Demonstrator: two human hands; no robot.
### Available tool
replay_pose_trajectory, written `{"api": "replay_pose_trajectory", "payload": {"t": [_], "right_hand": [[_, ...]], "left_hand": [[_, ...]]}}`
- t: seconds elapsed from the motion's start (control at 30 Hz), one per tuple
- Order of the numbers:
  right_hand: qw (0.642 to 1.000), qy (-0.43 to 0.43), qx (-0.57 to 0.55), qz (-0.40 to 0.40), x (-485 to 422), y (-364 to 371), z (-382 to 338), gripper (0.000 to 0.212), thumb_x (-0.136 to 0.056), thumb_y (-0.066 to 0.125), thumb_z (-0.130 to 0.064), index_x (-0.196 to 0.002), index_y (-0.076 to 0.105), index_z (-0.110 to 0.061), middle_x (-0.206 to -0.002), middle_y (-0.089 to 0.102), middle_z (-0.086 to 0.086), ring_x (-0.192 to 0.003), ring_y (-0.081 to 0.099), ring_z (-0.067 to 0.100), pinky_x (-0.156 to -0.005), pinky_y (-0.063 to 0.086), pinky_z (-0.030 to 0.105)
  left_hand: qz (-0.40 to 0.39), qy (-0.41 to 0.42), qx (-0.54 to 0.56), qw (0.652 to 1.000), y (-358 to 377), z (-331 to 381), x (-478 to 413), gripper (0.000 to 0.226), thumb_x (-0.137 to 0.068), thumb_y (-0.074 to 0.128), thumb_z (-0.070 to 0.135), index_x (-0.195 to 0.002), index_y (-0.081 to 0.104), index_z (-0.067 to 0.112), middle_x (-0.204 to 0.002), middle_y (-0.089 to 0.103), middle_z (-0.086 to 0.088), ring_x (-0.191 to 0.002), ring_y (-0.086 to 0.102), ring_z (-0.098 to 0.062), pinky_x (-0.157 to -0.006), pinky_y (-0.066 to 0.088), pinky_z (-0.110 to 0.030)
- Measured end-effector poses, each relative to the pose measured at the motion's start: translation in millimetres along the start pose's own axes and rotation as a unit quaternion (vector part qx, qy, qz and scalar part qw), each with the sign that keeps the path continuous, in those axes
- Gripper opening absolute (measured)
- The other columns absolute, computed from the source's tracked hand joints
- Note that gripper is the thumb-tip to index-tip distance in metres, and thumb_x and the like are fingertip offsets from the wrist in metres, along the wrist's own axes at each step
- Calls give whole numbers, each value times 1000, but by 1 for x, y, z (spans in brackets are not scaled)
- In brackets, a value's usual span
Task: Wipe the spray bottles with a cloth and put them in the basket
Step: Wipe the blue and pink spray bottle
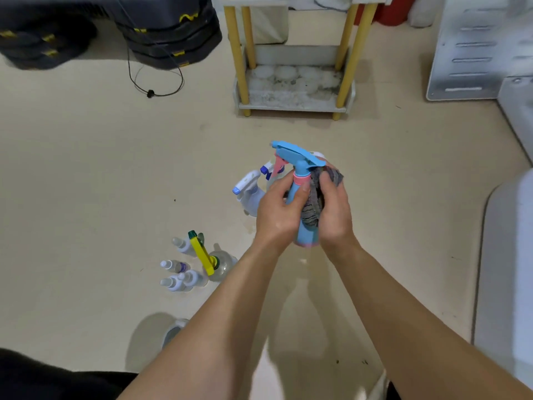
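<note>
A blue spray bottle (298, 166) with a pink collar is held upright above the floor. My left hand (278, 209) grips its body from the left. My right hand (334, 209) holds a grey cloth (314, 197) pressed against the bottle's right side and neck. Behind my hands stand two white spray bottles (249, 189) with blue nozzles. To the lower left a clear bottle with a yellow trigger (206, 259) stands among several small clear bottles (177, 272). No basket is in view.
A yellow-legged shelf rack (294, 90) stands ahead on the beige floor. Dark stacked cases (170, 39) and a black cable (150, 92) are at the far left. White furniture (507, 255) lines the right side. Another pale object (173, 332) lies near my left arm.
</note>
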State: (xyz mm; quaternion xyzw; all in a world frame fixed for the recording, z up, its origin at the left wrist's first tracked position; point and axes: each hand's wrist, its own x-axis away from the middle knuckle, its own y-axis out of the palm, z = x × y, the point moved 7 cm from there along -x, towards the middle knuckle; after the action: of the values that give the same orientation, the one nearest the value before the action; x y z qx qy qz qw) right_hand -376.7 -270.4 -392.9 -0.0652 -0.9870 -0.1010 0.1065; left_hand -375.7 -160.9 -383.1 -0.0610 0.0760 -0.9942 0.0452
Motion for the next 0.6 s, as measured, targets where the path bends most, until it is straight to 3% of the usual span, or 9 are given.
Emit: {"api": "replay_pose_trajectory", "payload": {"t": [0.07,0.13,0.2,0.3,0.37,0.47,0.53,0.6], "right_hand": [[994,-14,109,-5,2,4,-22,42,-97,40,-59,-114,66,-30,-110,74,-3,-107,68,17,-100,50,45],[983,-25,179,-11,3,6,-39,38,-101,40,-55,-100,67,-28,-95,74,-5,-91,68,12,-86,51,36],[976,-34,214,-24,9,10,-54,33,-104,42,-47,-99,67,-26,-94,73,-6,-88,67,12,-80,48,33],[971,-59,227,-42,30,17,-69,28,-105,42,-44,-115,65,-31,-104,71,-14,-101,66,10,-87,48,32],[962,-113,239,-73,52,30,-83,31,-104,42,-42,-132,55,-43,-121,64,-24,-118,58,2,-97,45,24],[920,-216,310,-107,80,55,-108,53,-100,40,-43,-152,37,-36,-153,42,-19,-139,38,-1,-111,31,18],[923,-228,296,-89,83,62,-124,57,-100,41,-42,-155,33,-32,-155,40,-14,-140,37,1,-112,29,18],[952,-190,232,-65,78,63,-138,48,-104,42,-41,-151,40,-34,-146,52,-14,-133,48,4,-110,37,23]], "left_hand": [[6,-4,-5,1000,-8,17,8,18,-103,57,28,-104,70,16,-84,68,14,-77,61,1,-72,45,-15],[17,-7,14,1000,-20,33,12,22,-103,57,27,-95,69,10,-70,63,16,-65,55,-1,-65,44,-18],[34,-5,35,999,-36,52,15,25,-104,56,23,-84,66,12,-66,59,15,-62,50,-2,-61,42,-18],[77,-15,56,995,-56,77,16,32,-105,53,22,-75,63,21,-67,58,11,-64,48,-7,-61,41,-19],[88,-37,95,991,-62,85,18,30,-104,52,28,-82,70,16,-79,66,0,-72,56,-14,-71,47,-29],[83,-43,153,984,-65,99,24,33,-102,53,35,-100,75,10,-90,71,-9,-82,64,-22,-83,54,-39],[61,-10,127,990,-65,117,27,34,-106,50,33,-99,74,10,-90,73,-7,-84,66,-19,-84,55,-40],[43,21,93,995,-70,137,29,30,-107,48,27,-99,74,13,-92,75,-6,-85,68,-16,-83,56,-36]]}}
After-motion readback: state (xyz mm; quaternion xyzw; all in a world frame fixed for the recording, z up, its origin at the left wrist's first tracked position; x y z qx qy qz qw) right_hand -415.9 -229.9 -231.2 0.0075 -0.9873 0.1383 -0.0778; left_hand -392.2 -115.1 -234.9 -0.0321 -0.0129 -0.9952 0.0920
